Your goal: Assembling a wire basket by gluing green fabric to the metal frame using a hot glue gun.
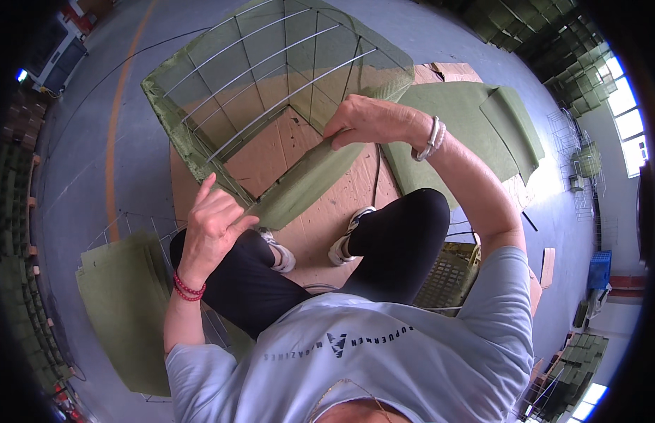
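Note:
Upright before me stands a wire frame basket [327, 82], lined in part with green fabric. My right hand [366, 121] is closed, fingers and thumb pinching the edge of a green fabric flap [310, 187] along the basket's near side. Beside the near left corner is my left hand [216, 229], with its index finger stretched out and thumb apart, holding nothing I can see. The other fingers of that hand are partly curled. Whether its fingertip touches the fabric at the corner I cannot tell.
Cardboard [271, 151] lies beneath the basket and my feet. Green fabric sheets [454, 116] spread at the right, and another stack [123, 310] lies at the left. A yellowish plastic crate [447, 278] sits by my right leg. An orange line [116, 134] crosses the floor.

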The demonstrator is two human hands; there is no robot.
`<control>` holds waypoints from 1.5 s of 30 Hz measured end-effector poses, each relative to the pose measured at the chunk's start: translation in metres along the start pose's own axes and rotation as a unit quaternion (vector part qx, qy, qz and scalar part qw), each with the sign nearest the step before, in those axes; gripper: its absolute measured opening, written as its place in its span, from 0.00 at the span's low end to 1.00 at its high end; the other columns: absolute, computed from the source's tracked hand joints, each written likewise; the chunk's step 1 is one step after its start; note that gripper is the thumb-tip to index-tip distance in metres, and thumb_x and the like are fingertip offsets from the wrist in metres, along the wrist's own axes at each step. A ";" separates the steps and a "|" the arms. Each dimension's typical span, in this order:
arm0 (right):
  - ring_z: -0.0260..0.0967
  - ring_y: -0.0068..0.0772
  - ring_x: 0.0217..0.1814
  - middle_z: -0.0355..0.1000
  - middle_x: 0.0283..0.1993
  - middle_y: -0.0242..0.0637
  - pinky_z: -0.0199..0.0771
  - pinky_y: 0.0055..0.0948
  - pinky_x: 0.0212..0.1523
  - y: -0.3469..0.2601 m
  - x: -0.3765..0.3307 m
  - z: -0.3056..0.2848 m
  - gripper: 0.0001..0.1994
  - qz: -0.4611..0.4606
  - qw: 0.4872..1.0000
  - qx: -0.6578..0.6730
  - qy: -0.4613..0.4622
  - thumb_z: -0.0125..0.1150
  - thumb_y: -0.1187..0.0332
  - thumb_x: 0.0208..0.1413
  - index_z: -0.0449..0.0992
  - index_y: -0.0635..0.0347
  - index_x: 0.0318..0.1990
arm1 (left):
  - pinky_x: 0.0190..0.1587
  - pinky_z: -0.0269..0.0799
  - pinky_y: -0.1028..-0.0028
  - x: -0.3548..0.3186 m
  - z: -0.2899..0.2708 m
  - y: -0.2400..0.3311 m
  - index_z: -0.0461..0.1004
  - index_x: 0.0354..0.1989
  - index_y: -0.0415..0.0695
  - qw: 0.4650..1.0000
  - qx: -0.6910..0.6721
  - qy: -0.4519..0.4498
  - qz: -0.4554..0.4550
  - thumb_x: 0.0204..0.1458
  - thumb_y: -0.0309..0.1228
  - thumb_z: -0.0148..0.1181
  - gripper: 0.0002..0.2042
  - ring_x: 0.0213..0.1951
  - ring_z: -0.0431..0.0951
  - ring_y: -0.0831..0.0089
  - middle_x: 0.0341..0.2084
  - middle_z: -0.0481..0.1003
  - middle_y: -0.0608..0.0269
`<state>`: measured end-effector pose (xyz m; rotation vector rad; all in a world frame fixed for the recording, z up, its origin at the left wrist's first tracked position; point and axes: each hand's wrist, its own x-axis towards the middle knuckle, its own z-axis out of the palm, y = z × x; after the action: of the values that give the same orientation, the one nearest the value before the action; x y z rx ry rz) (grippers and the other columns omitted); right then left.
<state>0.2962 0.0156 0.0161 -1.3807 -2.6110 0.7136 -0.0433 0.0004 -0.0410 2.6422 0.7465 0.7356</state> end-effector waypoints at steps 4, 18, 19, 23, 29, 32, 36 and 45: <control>0.79 0.41 0.42 0.79 0.42 0.46 0.78 0.35 0.45 0.004 -0.001 0.013 0.15 -0.028 0.994 0.052 0.090 0.64 0.68 0.57 0.79 0.63 0.50 | 0.64 0.64 0.52 0.003 0.001 0.011 0.76 0.33 0.35 1.000 0.018 0.018 -0.016 0.44 0.33 0.72 0.15 0.37 0.77 0.61 0.29 0.75 0.57; 0.68 0.47 0.20 0.63 0.13 0.43 0.72 0.41 0.33 -0.026 0.012 0.064 0.34 0.002 0.974 -0.150 0.171 0.44 0.41 0.66 0.69 0.62 0.17 | 0.34 0.69 0.60 0.011 0.031 0.041 0.75 0.34 0.34 0.990 0.051 0.121 -0.041 0.52 0.20 0.63 0.04 0.30 0.72 0.57 0.25 0.70 0.55; 0.66 0.46 0.17 0.60 0.11 0.42 0.72 0.41 0.30 -0.026 0.015 0.058 0.35 0.011 0.983 -0.105 0.150 0.44 0.40 0.65 0.67 0.62 0.15 | 0.34 0.69 0.59 0.013 0.027 0.039 0.75 0.33 0.33 0.992 0.029 0.104 -0.061 0.53 0.20 0.62 0.03 0.30 0.72 0.57 0.25 0.70 0.55; 0.77 0.38 0.35 0.76 0.29 0.45 0.75 0.36 0.44 -0.019 0.005 0.034 0.29 0.039 0.977 0.099 0.185 0.44 0.46 0.69 0.78 0.67 0.33 | 0.41 0.73 0.60 0.012 0.017 0.043 0.77 0.40 0.32 0.993 0.044 0.084 -0.077 0.55 0.21 0.61 0.07 0.38 0.75 0.55 0.34 0.74 0.53; 0.78 0.36 0.49 0.80 0.47 0.43 0.75 0.32 0.52 -0.007 -0.086 0.038 0.15 0.057 0.866 0.136 0.477 0.52 0.63 0.68 0.79 0.64 0.51 | 0.48 0.74 0.61 0.022 0.028 0.055 0.76 0.50 0.33 0.984 0.093 0.152 -0.009 0.52 0.24 0.65 0.17 0.46 0.76 0.56 0.42 0.75 0.52; 0.78 0.32 0.49 0.80 0.45 0.40 0.74 0.29 0.51 0.003 -0.151 0.065 0.12 0.175 0.840 0.088 0.507 0.54 0.67 0.67 0.79 0.63 0.49 | 0.44 0.75 0.62 0.030 0.047 0.056 0.76 0.49 0.34 0.987 0.102 0.122 -0.014 0.51 0.23 0.66 0.17 0.42 0.77 0.58 0.38 0.75 0.53; 0.76 0.25 0.49 0.80 0.44 0.37 0.74 0.27 0.54 0.015 -0.265 0.129 0.13 0.364 0.732 0.092 0.569 0.50 0.68 0.70 0.79 0.67 0.48 | 0.34 0.76 0.62 0.032 0.054 0.042 0.77 0.47 0.37 0.986 0.118 0.108 -0.037 0.51 0.18 0.63 0.14 0.33 0.80 0.57 0.30 0.76 0.54; 0.79 0.31 0.44 0.80 0.43 0.41 0.77 0.27 0.44 -0.015 -0.470 0.282 0.20 0.505 0.443 0.190 0.716 0.49 0.57 0.71 0.79 0.67 0.49 | 0.32 0.76 0.59 0.036 0.043 0.042 0.78 0.43 0.35 0.989 0.100 0.052 -0.092 0.60 0.25 0.58 0.07 0.32 0.82 0.47 0.32 0.80 0.45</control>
<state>0.4742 -0.4696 -0.1677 -1.8336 -0.1600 -0.0736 0.0238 -0.0197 -0.0457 2.6756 1.1317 0.7894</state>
